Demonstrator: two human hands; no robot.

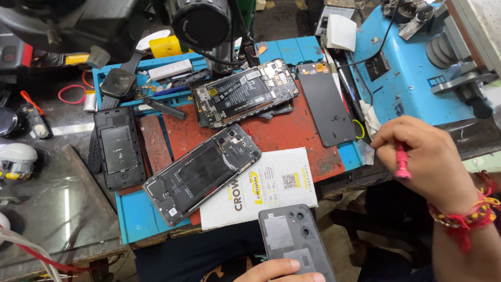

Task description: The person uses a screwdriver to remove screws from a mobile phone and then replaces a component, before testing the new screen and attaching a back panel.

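while a grey phone back cover is gripped by the left hand at lower centre, a pink tool is held closed in the right hand; refitting appears pending, alignment required.

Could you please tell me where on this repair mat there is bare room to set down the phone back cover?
Bare red mat shows between the opened phone with its battery, the dark glass panel and the white packet. A blue strip is free at the near left corner. The far edge by the smartwatch is crowded.
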